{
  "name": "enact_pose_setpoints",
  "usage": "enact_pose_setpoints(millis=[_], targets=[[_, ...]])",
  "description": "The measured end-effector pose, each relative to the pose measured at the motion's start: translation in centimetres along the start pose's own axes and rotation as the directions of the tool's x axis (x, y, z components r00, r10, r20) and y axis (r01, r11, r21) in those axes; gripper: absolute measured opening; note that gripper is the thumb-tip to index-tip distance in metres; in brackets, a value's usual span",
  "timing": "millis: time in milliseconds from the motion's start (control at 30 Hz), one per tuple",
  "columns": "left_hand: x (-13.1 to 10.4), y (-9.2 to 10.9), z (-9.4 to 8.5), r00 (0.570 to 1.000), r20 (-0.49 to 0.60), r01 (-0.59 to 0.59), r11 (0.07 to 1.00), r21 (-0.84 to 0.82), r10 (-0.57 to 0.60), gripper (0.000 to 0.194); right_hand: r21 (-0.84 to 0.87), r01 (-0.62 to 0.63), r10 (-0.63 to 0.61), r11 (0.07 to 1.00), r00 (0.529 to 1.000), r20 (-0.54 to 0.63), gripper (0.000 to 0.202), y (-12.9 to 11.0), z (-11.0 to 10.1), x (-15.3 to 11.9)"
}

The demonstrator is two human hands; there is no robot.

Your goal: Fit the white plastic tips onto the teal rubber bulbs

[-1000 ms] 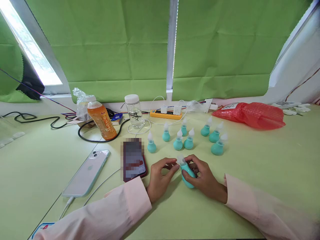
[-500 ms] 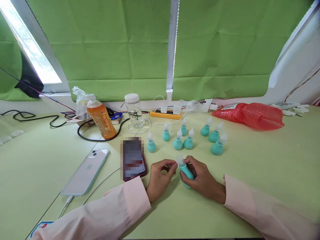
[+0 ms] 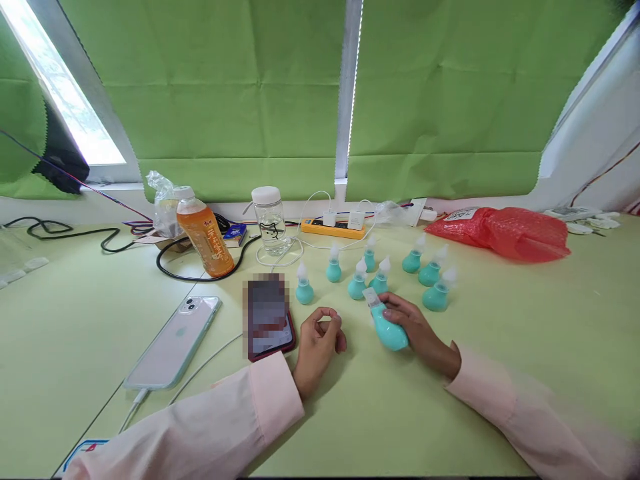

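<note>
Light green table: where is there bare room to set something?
Free: between the red bag and right sleeve; also between that and the left sleeve. Crowded: around the standing teal bulbs, phones and orange bottle.

The only view comes from the wearer's head, facing forward and down over the counter (image 3: 550,320). It is near enough that the sleeves (image 3: 200,427) run out of the lower corners, while the left hand (image 3: 319,347) and right hand (image 3: 419,333) sit below centre. Green blinds (image 3: 240,100) span the top; the lower-right edge blurs, its distance uncertain.
</note>
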State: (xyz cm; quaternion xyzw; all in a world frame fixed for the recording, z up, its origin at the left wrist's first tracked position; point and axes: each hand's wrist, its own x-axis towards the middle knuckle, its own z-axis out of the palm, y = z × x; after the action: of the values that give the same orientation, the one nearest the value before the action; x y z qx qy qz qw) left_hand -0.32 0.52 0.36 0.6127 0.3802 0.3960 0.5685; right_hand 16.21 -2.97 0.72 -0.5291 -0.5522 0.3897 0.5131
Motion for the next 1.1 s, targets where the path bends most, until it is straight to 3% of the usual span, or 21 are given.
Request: enact_pose_setpoints(millis=[100,200,300,400,500,667,733,933,1033,1100], targets=[[0.3,-0.3,-0.3,0.983,0.110,-0.175,0.929,0.326,0.146,0.009,-0.055,0.070,-0.072,0.996,0.997,-0.021,0.023,0.0,-0.5,0.0],[0.5,-0.6,-0.6,0.928,0.286,-0.370,0.672,0.641,0.238,0.008,-0.226,0.202,-0.206,0.953,0.979,0.005,0.017,0.0,-0.5,-0.4],[0.9,-0.8,-0.8,0.885,0.392,-0.464,0.445,0.766,0.249,0.012,-0.453,0.399,-0.406,0.797,0.910,0.087,0.015,-0.5,-0.1,-1.0],[1.3,-0.6,-1.1,0.889,0.400,-0.457,0.397,0.796,0.222,0.019,-0.597,0.543,-0.548,0.591,0.813,0.198,0.022,-1.2,0.4,-1.7],[1.5,0.0,-1.4,0.901,0.359,-0.434,0.483,0.761,0.244,0.021,-0.635,0.571,-0.566,0.520,0.787,0.245,0.028,-1.6,0.8,-2.3],[0.7,1.5,-1.4,0.932,0.225,-0.354,0.854,0.382,0.285,0.023,-0.662,0.516,-0.495,0.544,0.834,0.243,0.027,-1.5,1.4,-2.6],[0.3,1.9,-1.1,0.933,0.268,-0.322,0.892,0.316,0.242,0.022,-0.650,0.510,-0.466,0.564,0.846,0.259,0.025,-1.5,1.7,-2.7],[-0.1,1.9,-0.4,0.935,0.308,-0.294,0.868,0.400,0.174,0.038,-0.570,0.452,-0.374,0.686,0.891,0.257,0.016,-1.8,2.4,-3.0],[-0.1,1.5,-0.3,0.919,0.375,-0.219,0.948,0.230,0.121,0.040,-0.543,0.422,-0.281,0.726,0.903,0.325,0.004,-2.3,2.2,-3.0],[-0.1,1.4,-0.2,0.905,0.422,-0.087,0.993,0.075,0.047,0.042,-0.475,0.416,-0.233,0.775,0.887,0.398,0.007,-2.7,1.8,-2.9]])
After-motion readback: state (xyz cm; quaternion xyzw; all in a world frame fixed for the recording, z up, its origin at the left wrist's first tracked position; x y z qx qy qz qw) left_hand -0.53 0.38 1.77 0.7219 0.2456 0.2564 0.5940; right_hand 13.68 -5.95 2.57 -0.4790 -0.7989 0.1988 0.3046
